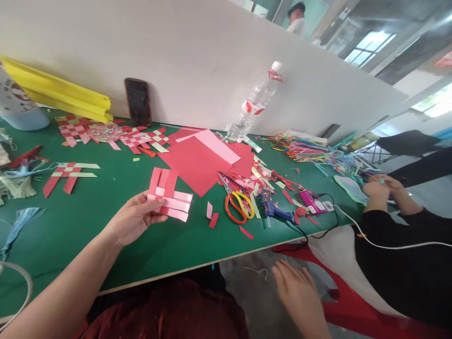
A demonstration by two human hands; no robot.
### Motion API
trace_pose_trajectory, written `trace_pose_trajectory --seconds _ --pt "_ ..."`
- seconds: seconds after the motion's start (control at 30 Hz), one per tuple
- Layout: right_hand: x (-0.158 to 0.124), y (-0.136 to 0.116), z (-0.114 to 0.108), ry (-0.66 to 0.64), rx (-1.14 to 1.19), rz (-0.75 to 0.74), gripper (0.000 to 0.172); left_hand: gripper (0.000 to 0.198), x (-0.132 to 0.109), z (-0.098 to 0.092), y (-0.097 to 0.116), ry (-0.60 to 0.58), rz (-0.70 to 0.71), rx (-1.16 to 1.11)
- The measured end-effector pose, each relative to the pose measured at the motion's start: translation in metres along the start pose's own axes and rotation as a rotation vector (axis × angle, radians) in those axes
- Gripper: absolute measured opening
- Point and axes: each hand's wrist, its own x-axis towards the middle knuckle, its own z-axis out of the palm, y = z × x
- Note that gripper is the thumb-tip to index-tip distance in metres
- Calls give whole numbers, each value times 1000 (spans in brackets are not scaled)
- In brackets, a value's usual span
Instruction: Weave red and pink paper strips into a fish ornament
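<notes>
My left hand (139,214) pinches a small piece of woven paper strips (178,203) over the green table, thumb on top. Its red strips point away from me and its pink strips stick out to the right, crossing at the pinched corner. Past the table's front edge, low over the floor, my right hand (296,289) has its fingers stretched out and holds nothing visible. Nearest on the table to the right of the woven piece are two loose paper scraps (213,220) and scissors (240,205) with orange and yellow handles. Large red paper sheets (197,162) lie behind.
A blue glue gun (277,211) with a cord lies beside a pink power strip (312,202). A plastic bottle (252,108) and a phone (138,102) stand near the white partition. Woven pieces (72,170) and tassels (23,228) lie left. Another person's hands (383,190) work at right.
</notes>
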Motion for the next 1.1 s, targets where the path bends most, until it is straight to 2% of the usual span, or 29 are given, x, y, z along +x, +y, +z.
trace_pose_trajectory --seconds 0.07,0.13,0.2,0.3,0.43,0.53,0.6,0.77,0.87,0.93,1.03,1.1 --pt "7 5 -9 31 19 71 43 17 0 1 0 29 5 -11" --pt "21 -2 -15 65 48 103 41 15 1 3 0 47 10 -22" --pt "37 -17 -16 81 83 121 42 14 1 4 0 46 12 -28" --pt "56 -49 -10 23 127 89 42 13 1 3 -1 25 16 -22" --pt "65 -86 1 -38 161 94 40 14 3 1 -2 18 26 1" --pt "64 -95 4 -73 229 112 38 15 3 0 -3 15 28 5" --pt "61 -88 4 -84 280 158 38 15 4 -1 -3 15 32 2" --pt "35 -41 -5 -36 391 466 48 14 4 -1 -3 11 43 1" --pt "16 -31 -10 -91 531 636 56 15 3 1 -3 15 52 -3" --pt "9 -42 -8 -191 686 707 61 16 2 2 -3 6 55 -7" --pt "11 -77 3 -344 936 775 66 17 3 2 -4 -13 56 -6" --pt "18 -101 11 -386 1065 808 67 17 4 1 -5 -13 60 -6"
